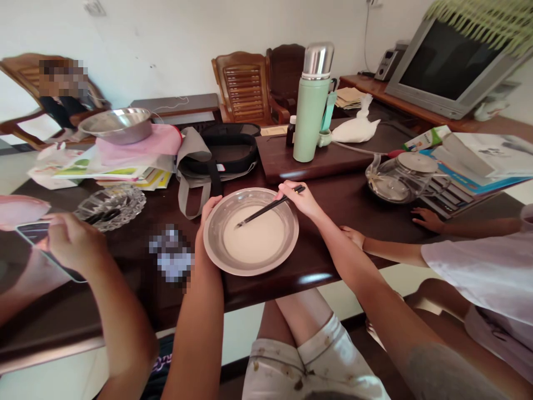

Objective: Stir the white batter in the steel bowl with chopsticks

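Observation:
A wide metal bowl [250, 269] sits on the dark wooden table close to its front edge. Pale, creamy liquid [260, 241] covers its bottom. My left hand [209, 210] is closed on the bowl's left rim. Held in my right hand [303, 199] above the right rim is a pair of black chopsticks [270, 206]. They slant down to the left, and their tips touch or dip into the liquid near the middle; exactly which I cannot tell.
A green thermos [308, 119] and bag [233, 150] stand beyond the bowl. A glass dish [116, 205] lies left, a glass teapot [391, 180] right. One person's hand [75, 244] holds a phone at left; another's hands [428, 220] rest on the table at right.

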Motion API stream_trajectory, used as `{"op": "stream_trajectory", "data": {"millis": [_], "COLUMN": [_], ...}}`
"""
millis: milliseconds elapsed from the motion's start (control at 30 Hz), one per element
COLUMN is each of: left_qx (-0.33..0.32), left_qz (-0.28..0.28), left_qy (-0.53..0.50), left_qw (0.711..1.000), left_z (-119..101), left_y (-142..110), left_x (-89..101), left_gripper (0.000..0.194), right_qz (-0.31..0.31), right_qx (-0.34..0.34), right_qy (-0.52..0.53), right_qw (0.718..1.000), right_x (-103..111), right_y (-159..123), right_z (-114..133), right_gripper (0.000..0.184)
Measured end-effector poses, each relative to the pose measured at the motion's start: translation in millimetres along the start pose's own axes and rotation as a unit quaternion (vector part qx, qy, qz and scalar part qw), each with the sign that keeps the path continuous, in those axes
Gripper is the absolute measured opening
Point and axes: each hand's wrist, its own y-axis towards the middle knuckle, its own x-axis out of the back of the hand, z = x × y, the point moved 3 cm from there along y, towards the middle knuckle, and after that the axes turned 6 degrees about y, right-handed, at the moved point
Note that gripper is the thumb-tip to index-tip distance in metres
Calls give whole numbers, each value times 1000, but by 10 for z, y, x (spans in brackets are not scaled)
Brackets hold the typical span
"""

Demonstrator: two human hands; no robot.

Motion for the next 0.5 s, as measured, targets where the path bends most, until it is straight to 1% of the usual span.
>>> {"op": "stream_trajectory", "data": {"millis": [67,133,167,267,333,400,433,467,500], "left_qx": [-34,-50,-50,-37,-44,-73,-89,-98,-97], "left_qz": [-17,-26,-34,-50,-40,-6,27,77,147], "left_qy": [5,16,22,22,20,32,46,67,95], "left_qw": [999,998,998,998,998,997,995,990,980], "left_z": [-19,-8,6,47,42,-5,-37,-67,-87], "left_y": [-23,-25,-17,27,49,42,25,0,-35], "left_x": [8,28,43,79,75,43,13,-28,-79], "left_gripper": [28,29,30,31,33,39,43,48,52], "right_qz": [-33,-48,-39,20,24,-10,-27,-37,-37], "right_qx": [4,4,3,-4,-1,7,9,8,6], "right_qy": [1,14,22,23,7,-9,-11,-9,-2], "right_qw": [999,999,999,1000,1000,1000,1000,999,999], "right_x": [36,56,49,-8,-14,18,36,48,51], "right_y": [4,5,4,-3,-2,5,8,10,10], "right_z": [3,0,-2,-2,8,21,27,30,31], "right_gripper": [55,57,57,54,53,54,56,57,59]}}
